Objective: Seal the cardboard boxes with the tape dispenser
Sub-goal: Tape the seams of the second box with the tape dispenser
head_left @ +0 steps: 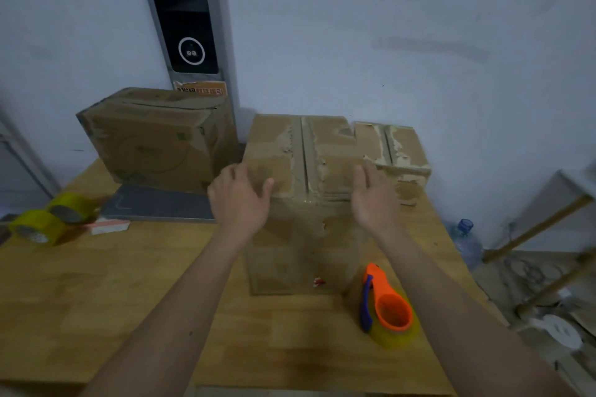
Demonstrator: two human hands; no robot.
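Note:
A tall cardboard box (303, 235) stands in the middle of the wooden table (96, 300), its top flaps closed with a seam down the middle. My left hand (240, 193) rests at the box's top left corner, fingers spread. My right hand (371, 196) touches the top right corner with straight fingers. An orange and blue tape dispenser (387, 303) with a yellowish roll lies on the table by the box's front right corner, untouched. A smaller box (396, 151) sits behind on the right. A third box (154, 138) stands at the back left.
Two yellow tape rolls (48, 219) lie at the table's left edge, next to a small white and red item (108, 226). A grey flat panel (158, 205) lies before the back-left box. A water jug (464, 242) and a wooden rack (548, 235) stand right of the table.

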